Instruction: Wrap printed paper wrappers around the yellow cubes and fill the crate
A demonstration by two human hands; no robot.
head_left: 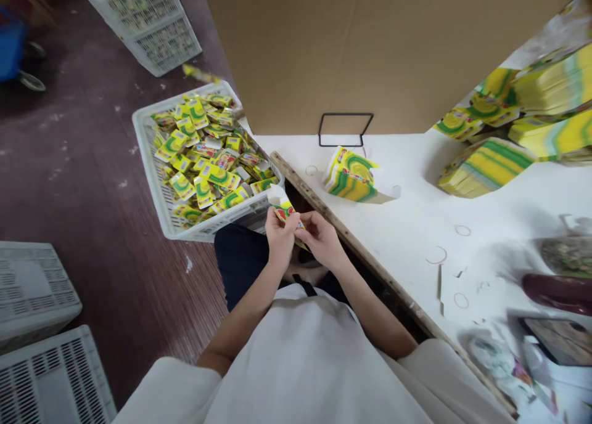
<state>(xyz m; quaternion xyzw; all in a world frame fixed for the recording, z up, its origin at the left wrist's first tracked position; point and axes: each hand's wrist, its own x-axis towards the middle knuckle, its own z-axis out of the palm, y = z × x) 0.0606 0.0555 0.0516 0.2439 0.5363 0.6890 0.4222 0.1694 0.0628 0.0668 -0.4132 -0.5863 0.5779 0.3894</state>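
A small yellow, green and red printed carton (283, 209) is between my two hands, its white end flaps standing open at the top. My left hand (280, 236) is closed around its left side. From the right, my right hand (321, 239) pinches its lower part with thumb and fingers. Just left of my hands stands a white plastic crate (161, 211) heaped with similar little cartons (203, 159). On the white table (393, 239) to the right, a stack of flat cartons (351, 174) leans beside a black wire stand (346, 130).
A large brown cardboard sheet (370, 48) rises at the table's back. Bundles of flat cartons (485, 165) sit at the right. Rubber bands, a dark red object (559, 291) and a tablet-like device (562, 341) lie nearer. More white crates (34, 282) stand on the floor.
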